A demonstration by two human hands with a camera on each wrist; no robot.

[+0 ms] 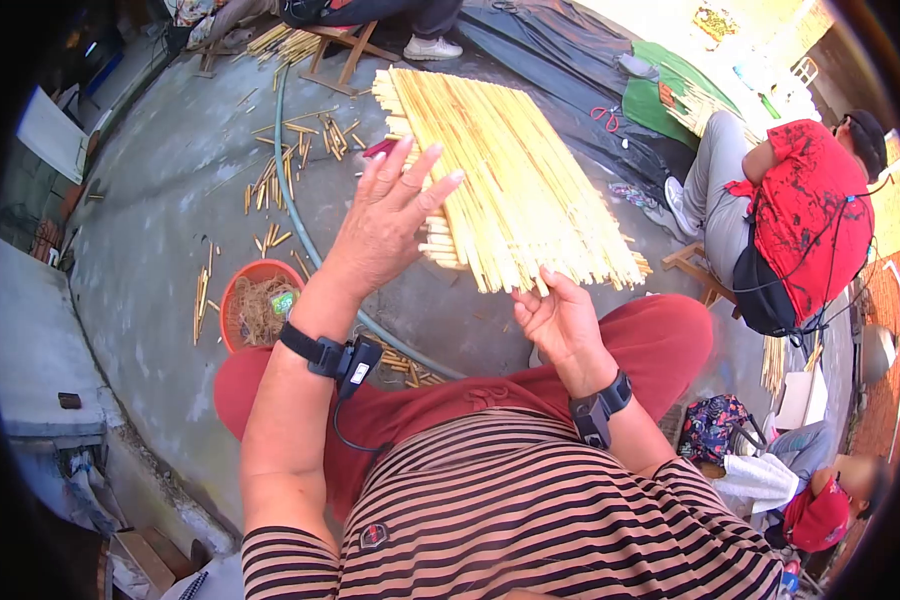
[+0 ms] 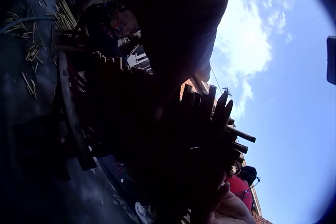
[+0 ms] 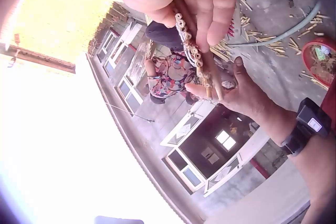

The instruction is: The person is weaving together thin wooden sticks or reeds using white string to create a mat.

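A flat, layered mat of pale hollow stalks (image 1: 515,165) is held up above the lap, tilted. At its left edge, my left hand (image 1: 385,215) lays straight, spread fingers over the upper face. In the right wrist view the thumb of that left hand (image 3: 257,100) stands out from the mat's underside. My right hand (image 1: 565,325) pinches the near edge, where the stalk ends stick out unevenly. Seen edge-on, the rim of stalk ends (image 3: 189,40) runs between the thumb and fingers of the right hand (image 3: 202,1). The mat (image 2: 157,155) is dark in the left wrist view.
An orange bucket (image 1: 232,325) with dry fibres stands at the left knee, beside a hose (image 1: 290,190). Loose stalks (image 1: 267,185) litter the concrete floor. A person in a red shirt (image 1: 810,220) sits at right. Red scissors (image 1: 605,118) lie on black sheeting (image 1: 560,60).
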